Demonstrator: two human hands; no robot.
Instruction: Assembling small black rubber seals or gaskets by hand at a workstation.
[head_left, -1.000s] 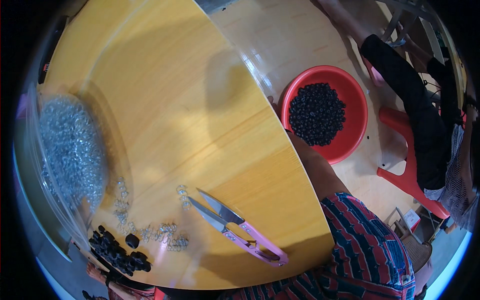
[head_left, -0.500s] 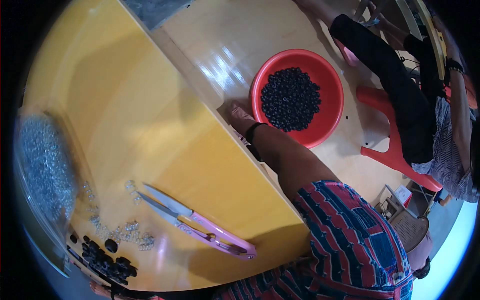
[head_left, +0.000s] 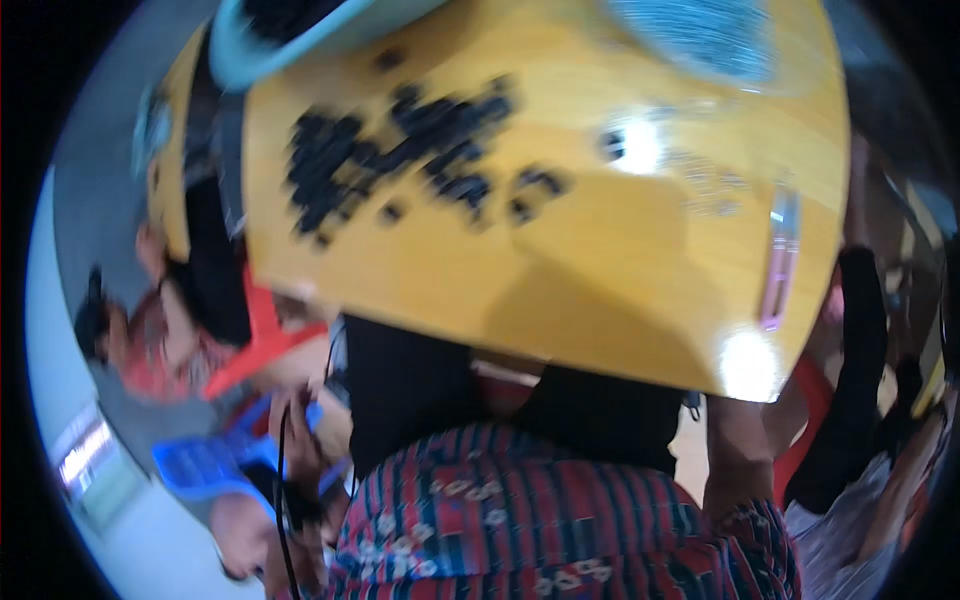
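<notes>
Blur covers much of what I see. The right forearm (head_left: 735, 450) rises to the edge of the yellow table (head_left: 600, 290) and the right hand is hidden there, so I cannot tell its grip. Pink-handled snips (head_left: 778, 265) lie just above that spot, and the black pieces (head_left: 400, 150) lie far to its left. The left hand (head_left: 295, 425) is low beside a black cable (head_left: 282, 470); I cannot tell its state either.

No labels, signs or screens show. The one package-like thing is a clear plastic bag (head_left: 700, 35) of small pale pieces, lying at the far edge of the yellow surface (head_left: 560, 270), beyond the pink-handled snips (head_left: 775, 265); it is blurred.
</notes>
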